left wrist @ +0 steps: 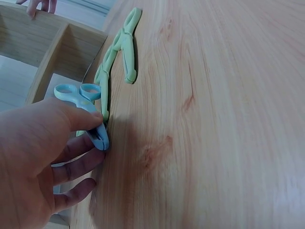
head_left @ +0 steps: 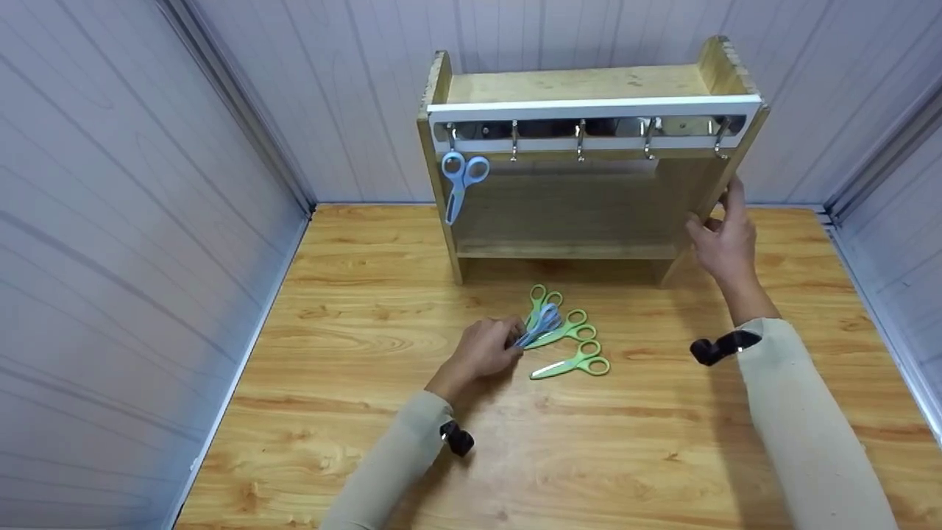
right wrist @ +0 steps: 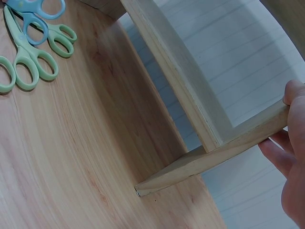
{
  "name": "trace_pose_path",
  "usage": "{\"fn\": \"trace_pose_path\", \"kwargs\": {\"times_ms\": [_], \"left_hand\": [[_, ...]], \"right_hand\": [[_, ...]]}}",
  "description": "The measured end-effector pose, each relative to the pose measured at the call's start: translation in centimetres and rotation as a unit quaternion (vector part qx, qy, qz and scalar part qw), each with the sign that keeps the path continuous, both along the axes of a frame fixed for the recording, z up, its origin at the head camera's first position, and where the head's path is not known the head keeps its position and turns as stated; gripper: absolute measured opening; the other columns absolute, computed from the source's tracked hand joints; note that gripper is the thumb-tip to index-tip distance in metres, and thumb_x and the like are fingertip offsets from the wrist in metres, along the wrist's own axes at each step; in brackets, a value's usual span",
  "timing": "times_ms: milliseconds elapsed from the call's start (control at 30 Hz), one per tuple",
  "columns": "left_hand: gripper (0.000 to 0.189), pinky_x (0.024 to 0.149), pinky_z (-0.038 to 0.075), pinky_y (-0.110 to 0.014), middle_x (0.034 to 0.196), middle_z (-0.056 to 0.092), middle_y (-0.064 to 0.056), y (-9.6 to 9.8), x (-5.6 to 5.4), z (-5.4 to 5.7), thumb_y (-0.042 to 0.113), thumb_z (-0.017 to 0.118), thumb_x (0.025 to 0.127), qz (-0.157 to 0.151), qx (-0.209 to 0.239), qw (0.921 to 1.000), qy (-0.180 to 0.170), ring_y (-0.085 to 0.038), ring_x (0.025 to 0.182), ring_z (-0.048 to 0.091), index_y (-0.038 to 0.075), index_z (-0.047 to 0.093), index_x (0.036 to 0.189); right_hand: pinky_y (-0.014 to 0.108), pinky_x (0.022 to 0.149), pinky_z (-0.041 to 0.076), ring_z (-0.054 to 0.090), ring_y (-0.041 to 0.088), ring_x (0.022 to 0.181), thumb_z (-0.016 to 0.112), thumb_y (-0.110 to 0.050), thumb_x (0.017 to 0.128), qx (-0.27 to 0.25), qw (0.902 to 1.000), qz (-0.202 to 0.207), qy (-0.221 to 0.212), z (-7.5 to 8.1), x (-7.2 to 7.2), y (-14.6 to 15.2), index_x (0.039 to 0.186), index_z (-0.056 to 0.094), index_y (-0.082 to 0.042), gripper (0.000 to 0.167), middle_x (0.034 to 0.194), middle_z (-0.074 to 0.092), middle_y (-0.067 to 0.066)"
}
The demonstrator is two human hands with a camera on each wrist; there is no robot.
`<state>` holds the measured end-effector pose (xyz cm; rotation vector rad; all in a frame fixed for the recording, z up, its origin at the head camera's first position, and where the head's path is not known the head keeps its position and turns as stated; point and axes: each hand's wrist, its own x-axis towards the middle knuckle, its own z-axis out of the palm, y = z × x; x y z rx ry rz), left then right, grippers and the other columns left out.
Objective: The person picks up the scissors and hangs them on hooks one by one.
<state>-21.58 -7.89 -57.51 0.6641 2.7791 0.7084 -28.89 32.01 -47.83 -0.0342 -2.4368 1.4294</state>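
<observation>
Two hands [head_left: 486,347] [head_left: 727,241], two pairs of blue scissors [head_left: 455,197], three pairs of green scissors [head_left: 580,362], five metal hooks [head_left: 581,140] and one wooden rack [head_left: 574,85] are seen at one desk [head_left: 309,412]

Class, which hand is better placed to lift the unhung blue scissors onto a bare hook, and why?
Probably the left hand: it pinches those blue scissors by the blade end, while the right hand grips the side of the wooden rack, so seems less free.

Head view: your left grip [head_left: 483,349] hides tips of held blue scissors [head_left: 538,329]. Right wrist view crops your right grip [right wrist: 296,155].
</observation>
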Motion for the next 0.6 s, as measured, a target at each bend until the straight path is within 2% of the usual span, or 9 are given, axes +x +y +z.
{"fn": "trace_pose_path", "kwargs": {"times_ms": [100, 133, 233, 300, 333, 400, 467, 533, 600], "left_hand": [[0.018, 0.076, 0.052, -0.035, 0.101, 0.08, -0.003, -0.2, -0.2, -0.3, 0.019, 0.08, 0.104, -0.006, 0.008, 1.0, -0.001, -0.014, 0.084, 0.06, 0.012, 0.076, 0.12], [0.018, 0.077, 0.054, -0.036, 0.101, 0.08, -0.003, -0.2, -0.3, -0.6, 0.02, 0.08, 0.104, -0.008, 0.011, 0.9999, 0.001, -0.015, 0.084, 0.061, 0.013, 0.076, 0.12], [0.019, 0.077, 0.057, -0.037, 0.101, 0.081, 0.001, -0.6, -1.2, -3.1, 0.024, 0.081, 0.102, -0.014, 0.03, 0.9992, 0.02, -0.013, 0.084, 0.065, 0.017, 0.075, 0.119], [0.018, 0.076, 0.057, -0.034, 0.1, 0.081, 0.006, -0.9, -1.7, -4.6, 0.028, 0.08, 0.103, -0.018, 0.033, 0.9987, 0.032, -0.009, 0.084, 0.067, 0.021, 0.074, 0.119], [0.018, 0.076, 0.057, -0.034, 0.101, 0.082, 0.007, -0.9, -1.8, -5.2, 0.028, 0.08, 0.103, -0.02, 0.031, 0.9986, 0.038, -0.009, 0.085, 0.068, 0.022, 0.074, 0.119], [0.018, 0.08, 0.06, -0.036, 0.104, 0.083, 0.005, -0.9, -1.7, -4.6, 0.026, 0.079, 0.104, -0.022, 0.034, 0.9987, 0.032, -0.011, 0.089, 0.072, 0.02, 0.074, 0.121], [0.018, 0.084, 0.062, -0.041, 0.107, 0.084, 0.0, -0.8, -1.1, -3.0, 0.023, 0.077, 0.105, -0.023, 0.032, 0.999, 0.021, -0.017, 0.092, 0.075, 0.016, 0.074, 0.122], [0.019, 0.088, 0.063, -0.045, 0.109, 0.085, -0.005, -0.7, -0.4, -1.4, 0.019, 0.077, 0.105, -0.022, 0.034, 0.9992, 0.01, -0.021, 0.097, 0.077, 0.012, 0.074, 0.123], [0.018, 0.091, 0.064, -0.047, 0.11, 0.086, -0.006, -0.6, 0.1, -0.2, 0.017, 0.077, 0.106, -0.021, 0.036, 0.9991, 0.005, -0.023, 0.101, 0.08, 0.011, 0.075, 0.122]], "right_hand": [[0.067, 0.115, 0.053, 0.063, 0.058, 0.143, 0.061, -0.013, 0.109, 0.004, 1.0, -0.001, 0.0, 0.1, 0.1, 0.0, 0.181, 0.015, -0.03, 0.087, 0.18, 0.039, 0.024], [0.06, 0.114, 0.057, 0.063, 0.058, 0.143, 0.061, -0.014, 0.109, 0.007, 1.0, -0.002, -0.001, 0.1, 0.2, 0.0, 0.181, 0.016, -0.03, 0.087, 0.18, 0.04, 0.024], [0.029, 0.102, 0.064, 0.064, 0.059, 0.141, 0.06, -0.014, 0.108, 0.004, 1.0, -0.003, 0.003, 0.1, 0.2, -0.1, 0.181, 0.017, -0.03, 0.086, 0.179, 0.042, 0.024], [0.011, 0.089, 0.057, 0.065, 0.059, 0.14, 0.06, -0.014, 0.107, 0.003, 1.0, -0.003, 0.005, 0.0, 0.2, -0.1, 0.18, 0.018, -0.029, 0.086, 0.178, 0.043, 0.023], [0.007, 0.086, 0.054, 0.066, 0.059, 0.139, 0.06, -0.014, 0.107, 0.004, 1.0, -0.003, 0.006, 0.0, 0.2, -0.1, 0.18, 0.019, -0.029, 0.086, 0.178, 0.044, 0.023], [0.014, 0.093, 0.059, 0.066, 0.059, 0.139, 0.06, -0.013, 0.107, 0.003, 1.0, -0.002, 0.009, 0.0, 0.2, -0.1, 0.18, 0.019, -0.028, 0.086, 0.178, 0.044, 0.024], [0.031, 0.105, 0.063, 0.066, 0.058, 0.139, 0.061, -0.013, 0.106, 0.007, 0.9999, -0.004, 0.01, 0.0, 0.1, -0.1, 0.18, 0.02, -0.028, 0.086, 0.178, 0.044, 0.024], [0.047, 0.112, 0.06, 0.067, 0.058, 0.139, 0.061, -0.012, 0.105, 0.009, 0.9999, -0.008, 0.01, 0.0, 0.1, -0.1, 0.18, 0.021, -0.028, 0.086, 0.178, 0.044, 0.024], [0.05, 0.112, 0.059, 0.067, 0.058, 0.138, 0.061, -0.011, 0.105, 0.01, 0.9998, -0.01, 0.012, 0.0, 0.1, -0.1, 0.179, 0.022, -0.028, 0.086, 0.177, 0.046, 0.024]]}}
